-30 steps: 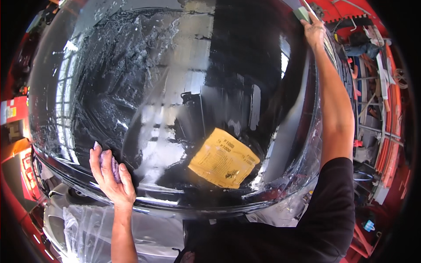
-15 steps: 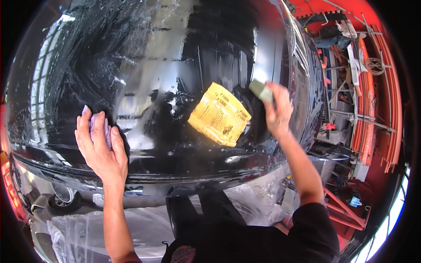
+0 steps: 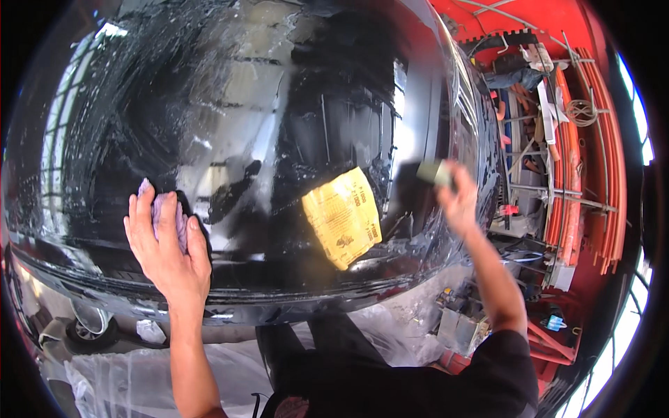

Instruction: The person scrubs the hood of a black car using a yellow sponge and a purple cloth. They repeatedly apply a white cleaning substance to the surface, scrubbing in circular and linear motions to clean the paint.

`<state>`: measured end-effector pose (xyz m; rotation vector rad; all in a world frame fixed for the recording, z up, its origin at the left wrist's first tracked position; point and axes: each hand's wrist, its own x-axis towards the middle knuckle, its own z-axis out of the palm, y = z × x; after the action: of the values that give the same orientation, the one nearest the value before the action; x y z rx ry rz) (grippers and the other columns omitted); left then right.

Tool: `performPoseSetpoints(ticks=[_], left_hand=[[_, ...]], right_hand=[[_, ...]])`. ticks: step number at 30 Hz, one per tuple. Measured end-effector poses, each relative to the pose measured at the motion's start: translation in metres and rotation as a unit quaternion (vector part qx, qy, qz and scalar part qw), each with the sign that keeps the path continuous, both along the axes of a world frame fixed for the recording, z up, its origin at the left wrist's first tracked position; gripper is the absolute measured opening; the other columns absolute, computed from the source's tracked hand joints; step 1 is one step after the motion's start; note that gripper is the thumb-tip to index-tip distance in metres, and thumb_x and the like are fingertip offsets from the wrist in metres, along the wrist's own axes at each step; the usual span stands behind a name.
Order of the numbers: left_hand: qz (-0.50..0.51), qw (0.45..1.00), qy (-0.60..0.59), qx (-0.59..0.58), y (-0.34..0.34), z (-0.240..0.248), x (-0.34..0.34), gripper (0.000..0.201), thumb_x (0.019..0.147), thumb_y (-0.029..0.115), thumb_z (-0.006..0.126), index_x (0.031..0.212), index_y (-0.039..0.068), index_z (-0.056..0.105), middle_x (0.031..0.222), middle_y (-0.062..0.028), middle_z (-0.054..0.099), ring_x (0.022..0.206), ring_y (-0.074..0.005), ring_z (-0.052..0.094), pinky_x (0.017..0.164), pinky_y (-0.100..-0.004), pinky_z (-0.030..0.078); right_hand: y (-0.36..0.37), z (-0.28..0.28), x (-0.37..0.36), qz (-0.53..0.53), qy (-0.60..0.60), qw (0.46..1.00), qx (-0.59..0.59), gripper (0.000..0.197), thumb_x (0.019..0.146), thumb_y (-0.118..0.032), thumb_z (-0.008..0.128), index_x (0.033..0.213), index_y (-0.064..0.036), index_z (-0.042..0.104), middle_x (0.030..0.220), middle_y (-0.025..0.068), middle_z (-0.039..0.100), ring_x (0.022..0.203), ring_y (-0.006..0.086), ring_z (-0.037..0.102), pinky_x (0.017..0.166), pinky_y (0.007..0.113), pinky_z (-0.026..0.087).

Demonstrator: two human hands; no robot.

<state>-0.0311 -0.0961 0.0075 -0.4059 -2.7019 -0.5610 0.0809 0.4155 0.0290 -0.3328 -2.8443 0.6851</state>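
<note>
Before me stretches a wet, glossy black car panel [image 3: 334, 104] with whitish streaks. On its left part my left hand [image 3: 167, 247] presses down, fingers curled over a crumpled purple cloth [image 3: 167, 216]. My right hand [image 3: 458, 202] pinches a small grey-green sanding block [image 3: 432, 172] over the right part of the panel; whether the block touches the surface I cannot tell. Between the hands, closer to the right one, lies a yellow printed sheet of sandpaper [image 3: 343, 217], slightly curled, with no hand on it.
The panel's near edge [image 3: 272, 289] curves close to my body. On the right, orange pipes [image 3: 592, 160] and clutter stand against a red wall. Clear plastic sheeting [image 3: 160, 369] covers the floor below, and a wheel [image 3: 90, 331] shows at the lower left.
The sandpaper sheet has turned and lies closer to the panel's near edge. My right hand has moved right and nearer with the block. My left hand stays on the cloth; the view has shifted somewhat.
</note>
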Motion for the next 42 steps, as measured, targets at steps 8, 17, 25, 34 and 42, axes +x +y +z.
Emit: performPoseSetpoints(ticks=[8,17,25,34,42], left_hand=[[-0.009,1.000,-0.022,-0.004,0.004,0.000,-0.004,0.040,0.108,0.017,0.062,0.144,0.000,0.064,0.162,-0.0233,0.054,0.153,-0.0468,0.046,0.127,-0.0546,0.034],[0.012,0.999,-0.031,-0.004,0.003,0.001,0.000,0.042,0.112,0.022,0.060,0.144,-0.004,0.064,0.162,-0.0254,0.053,0.151,-0.0438,0.049,0.127,-0.0528,0.035],[0.006,1.000,-0.021,-0.007,0.006,-0.004,-0.003,0.042,0.112,0.023,0.059,0.146,-0.002,0.063,0.163,-0.0263,0.051,0.150,-0.0461,0.050,0.124,-0.0541,0.038],[0.008,1.000,0.020,-0.010,0.005,-0.005,-0.002,0.039,0.110,0.024,0.064,0.143,0.003,0.067,0.160,-0.0202,0.055,0.146,-0.0416,0.053,0.122,-0.0506,0.041],[-0.001,0.998,0.061,-0.018,0.003,-0.007,0.000,0.039,0.108,0.023,0.065,0.144,0.006,0.068,0.157,-0.0174,0.058,0.142,-0.0392,0.057,0.119,-0.0491,0.045]], right_hand=[[0.291,-0.071,-0.246,-0.061,0.112,0.964,0.233,0.062,0.088,-0.007,0.070,0.149,-0.0108,0.065,0.122,0.0310,0.075,0.114,0.0491,0.073,0.098,0.054,0.058],[0.301,-0.084,-0.342,-0.099,0.076,0.986,0.106,0.055,0.092,-0.025,0.081,0.146,-0.0168,0.070,0.116,0.0239,0.080,0.110,0.0375,0.078,0.096,0.045,0.059],[0.182,-0.075,-0.177,-0.007,0.201,0.975,0.097,0.048,0.090,-0.003,0.079,0.137,-0.0115,0.073,0.130,0.0186,0.076,0.123,0.0375,0.070,0.106,0.044,0.055],[0.002,-0.050,0.061,-0.010,0.156,0.986,0.060,0.043,0.088,0.005,0.070,0.129,-0.0081,0.073,0.130,0.0161,0.072,0.123,0.0396,0.066,0.108,0.046,0.053],[-0.091,-0.052,0.192,-0.013,0.119,0.993,0.020,0.052,0.079,0.009,0.064,0.128,-0.0047,0.073,0.132,0.0171,0.070,0.123,0.0437,0.065,0.109,0.053,0.051]])
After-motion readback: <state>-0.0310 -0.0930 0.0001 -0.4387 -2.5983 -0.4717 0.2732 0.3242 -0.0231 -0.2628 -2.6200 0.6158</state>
